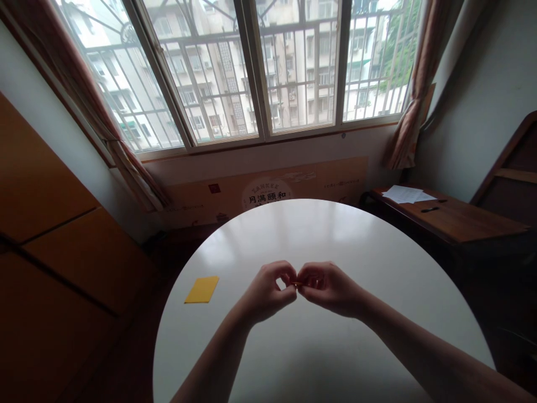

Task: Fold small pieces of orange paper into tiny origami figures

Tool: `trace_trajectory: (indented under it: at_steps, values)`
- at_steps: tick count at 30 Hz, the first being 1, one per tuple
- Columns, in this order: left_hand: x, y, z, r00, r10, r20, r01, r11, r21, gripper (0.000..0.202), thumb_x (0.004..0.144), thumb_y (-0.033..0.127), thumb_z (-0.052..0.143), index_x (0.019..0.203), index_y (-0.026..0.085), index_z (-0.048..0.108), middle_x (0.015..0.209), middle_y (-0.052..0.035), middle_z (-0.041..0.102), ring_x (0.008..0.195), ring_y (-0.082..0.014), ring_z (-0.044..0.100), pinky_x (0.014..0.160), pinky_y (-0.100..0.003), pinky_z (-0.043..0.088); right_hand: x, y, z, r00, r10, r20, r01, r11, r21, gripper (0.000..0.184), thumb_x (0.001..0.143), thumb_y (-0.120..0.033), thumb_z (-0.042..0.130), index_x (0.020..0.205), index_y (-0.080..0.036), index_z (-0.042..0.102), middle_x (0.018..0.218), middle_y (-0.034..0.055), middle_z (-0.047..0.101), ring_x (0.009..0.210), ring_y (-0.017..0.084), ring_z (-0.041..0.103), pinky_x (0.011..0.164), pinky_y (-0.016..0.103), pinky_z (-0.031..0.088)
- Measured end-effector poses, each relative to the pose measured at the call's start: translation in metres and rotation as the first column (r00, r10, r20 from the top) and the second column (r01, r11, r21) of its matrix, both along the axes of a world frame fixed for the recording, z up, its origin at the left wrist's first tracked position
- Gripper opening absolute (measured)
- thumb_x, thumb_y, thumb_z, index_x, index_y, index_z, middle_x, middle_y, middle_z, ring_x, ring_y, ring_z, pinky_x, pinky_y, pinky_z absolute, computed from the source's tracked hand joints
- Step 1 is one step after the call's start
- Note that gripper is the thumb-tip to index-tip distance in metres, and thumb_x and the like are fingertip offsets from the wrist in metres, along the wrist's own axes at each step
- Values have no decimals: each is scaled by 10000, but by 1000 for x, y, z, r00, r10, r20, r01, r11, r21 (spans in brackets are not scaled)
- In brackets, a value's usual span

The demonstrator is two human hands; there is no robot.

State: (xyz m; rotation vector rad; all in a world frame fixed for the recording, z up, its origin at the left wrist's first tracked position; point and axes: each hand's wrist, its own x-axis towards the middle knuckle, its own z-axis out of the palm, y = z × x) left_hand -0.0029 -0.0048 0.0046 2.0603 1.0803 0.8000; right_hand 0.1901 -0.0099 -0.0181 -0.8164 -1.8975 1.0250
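My left hand (274, 288) and my right hand (329, 288) meet above the middle of a round white table (310, 352). Thumb and fingers of each are closed in a pinch, with the fingertips nearly touching. Between them shows a small, thin reddish piece (297, 284), mostly covered by the fingers, so its kind cannot be made out. A yellow square of paper (202, 289) lies flat on the table, to the left of my left hand and apart from it.
Beyond the table's far edge, a printed cardboard panel (314, 179) stands under a barred window (297, 67). A wooden desk (461, 218) with white papers (406, 194) is at the right. An orange-brown cabinet (75, 263) rises at the left.
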Motion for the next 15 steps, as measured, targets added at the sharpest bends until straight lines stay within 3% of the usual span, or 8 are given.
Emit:
trace_trajectory:
  at_steps: [9,15]
  values:
    - [-5,-1,4,999,-40,-18,40,999,-19,167,670,65,556,756,163,661,765,-4,648,729,-134,588,581,-193,420,0,-2,6,990,-67,126,56,994,89,125,756,-81,611,762,-161,707,646,-9,675,580,123,597,552,217,446]
    - [-12,3,12,996,42,80,-38,998,-53,97,675,106,555,715,160,626,771,-26,641,718,-145,578,523,-191,407,6,4,5,983,-124,135,111,989,98,124,747,-83,607,756,-165,701,653,-7,679,581,124,593,551,217,444]
